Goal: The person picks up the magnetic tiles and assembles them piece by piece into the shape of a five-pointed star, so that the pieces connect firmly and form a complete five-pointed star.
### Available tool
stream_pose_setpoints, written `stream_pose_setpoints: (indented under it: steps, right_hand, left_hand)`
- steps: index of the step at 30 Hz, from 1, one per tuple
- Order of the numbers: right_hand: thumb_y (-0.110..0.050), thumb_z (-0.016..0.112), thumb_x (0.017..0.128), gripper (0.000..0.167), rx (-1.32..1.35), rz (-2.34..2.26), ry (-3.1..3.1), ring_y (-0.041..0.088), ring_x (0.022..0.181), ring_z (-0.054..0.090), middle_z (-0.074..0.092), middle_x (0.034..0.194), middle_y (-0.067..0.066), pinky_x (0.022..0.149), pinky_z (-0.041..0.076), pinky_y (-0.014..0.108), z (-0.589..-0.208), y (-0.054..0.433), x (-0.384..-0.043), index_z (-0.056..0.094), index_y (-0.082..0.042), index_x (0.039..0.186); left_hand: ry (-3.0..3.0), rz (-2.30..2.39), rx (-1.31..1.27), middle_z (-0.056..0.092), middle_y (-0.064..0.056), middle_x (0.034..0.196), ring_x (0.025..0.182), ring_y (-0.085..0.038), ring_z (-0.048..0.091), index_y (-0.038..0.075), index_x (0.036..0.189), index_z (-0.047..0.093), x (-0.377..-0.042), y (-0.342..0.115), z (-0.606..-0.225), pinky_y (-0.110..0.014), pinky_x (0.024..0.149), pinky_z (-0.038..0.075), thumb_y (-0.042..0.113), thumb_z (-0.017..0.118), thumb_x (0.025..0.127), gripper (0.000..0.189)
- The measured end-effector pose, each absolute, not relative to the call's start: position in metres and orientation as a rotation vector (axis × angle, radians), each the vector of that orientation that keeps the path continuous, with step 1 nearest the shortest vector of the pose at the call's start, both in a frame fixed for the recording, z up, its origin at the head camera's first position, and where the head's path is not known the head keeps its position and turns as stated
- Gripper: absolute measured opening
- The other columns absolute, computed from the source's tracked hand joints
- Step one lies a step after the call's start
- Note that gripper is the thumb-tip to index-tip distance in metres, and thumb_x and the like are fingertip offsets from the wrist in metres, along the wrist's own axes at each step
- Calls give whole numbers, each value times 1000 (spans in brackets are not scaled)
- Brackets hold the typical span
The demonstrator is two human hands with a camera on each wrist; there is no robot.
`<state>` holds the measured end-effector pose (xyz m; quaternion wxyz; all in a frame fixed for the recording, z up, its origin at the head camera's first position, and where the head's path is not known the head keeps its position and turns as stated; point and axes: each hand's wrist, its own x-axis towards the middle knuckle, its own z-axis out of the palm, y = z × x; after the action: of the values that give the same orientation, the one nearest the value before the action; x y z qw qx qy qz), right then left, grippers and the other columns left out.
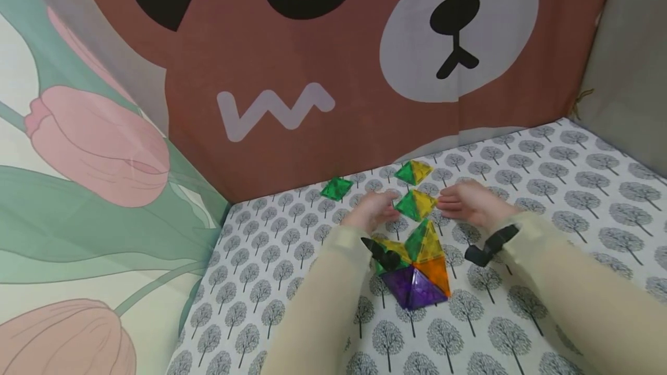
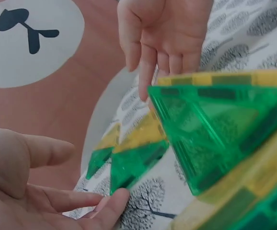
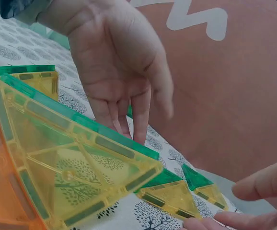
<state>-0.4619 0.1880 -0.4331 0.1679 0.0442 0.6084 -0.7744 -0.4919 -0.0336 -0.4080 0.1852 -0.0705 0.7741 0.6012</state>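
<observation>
Left grip (image 1: 371, 212) and right grip (image 1: 466, 204) are both released, fingers extended, one on each side of a middle green-and-yellow piece (image 1: 417, 205); whether the fingertips touch it cannot be told; the piece lies on the tree-print bench (image 1: 542, 172), set forward of its back edge; a far green-and-yellow piece (image 1: 413, 172) lies behind it, near that edge; an all-green piece (image 1: 336, 188) lies by the same edge, closer to the back left corner; a joined cluster (image 1: 414, 294) of green, yellow, orange and purple triangles sits between the forearms, partly hidden by the left wrist.
</observation>
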Motion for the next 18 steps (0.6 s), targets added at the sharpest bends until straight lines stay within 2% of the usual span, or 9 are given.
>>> stream_pose_setpoints:
  steps: [3, 4, 7, 9, 11, 15, 18]
  right_hand:
    - [-7, 37, 105, 59, 201, -2218, 1746, 39, 132, 41, 19, 154, 33, 107, 41, 40, -434, 184, -463, 8, 7, 154]
    - [-6, 40, 105, 59, 221, -2219, 1758, 36, 126, 48, 23, 152, 34, 105, 43, 39, -434, 183, -464, 10, 8, 154]
    - [-5, 47, 102, 57, 273, -2215, 1809, 25, 104, 62, 38, 139, 31, 99, 49, 36, -435, 178, -468, 20, 12, 150]
    - [-4, 51, 100, 55, 299, -2201, 1846, 20, 92, 65, 45, 129, 26, 95, 52, 34, -436, 176, -470, 27, 14, 146]
    - [-4, 53, 99, 51, 315, -2189, 1871, 18, 86, 67, 49, 122, 23, 92, 53, 33, -438, 175, -472, 33, 14, 143]
    - [-3, 55, 99, 49, 325, -2199, 1864, 17, 86, 68, 55, 114, 20, 91, 54, 32, -441, 177, -474, 37, 14, 141]
    - [-1, 54, 99, 49, 286, -2213, 1853, 17, 86, 67, 56, 114, 20, 91, 53, 31, -441, 179, -474, 35, 15, 142]
  left_hand:
    - [2157, 1748, -192, 54, -18, 105, 88, -28, 67, -6, 146, 34, -494, -32, -412, -35, 84, 57, 9, 63, 96, 60]
    - [2178, 1742, -204, 54, -17, 102, 83, -26, 66, -7, 143, 38, -494, -31, -413, -32, 78, 58, 6, 63, 95, 56]
    - [2239, 1735, -251, 55, -14, 97, 69, -21, 62, -8, 142, 39, -496, -25, -417, -29, 69, 58, 1, 62, 94, 54]
    - [2275, 1724, -291, 58, -13, 93, 62, -18, 59, -8, 144, 37, -500, -22, -421, -28, 65, 58, -1, 61, 94, 55]
    - [2303, 1719, -338, 63, -12, 87, 56, -16, 57, -8, 141, 41, -503, -19, -425, -28, 63, 58, -2, 62, 94, 52]
    - [2300, 1775, -414, 66, -13, 78, 53, -15, 59, -9, 134, 50, -507, -14, -429, -27, 58, 58, -3, 63, 93, 44]
    - [2269, 1844, -418, 66, -11, 80, 57, -15, 62, -7, 134, 52, -503, -12, -425, -28, 62, 59, -2, 63, 94, 42]
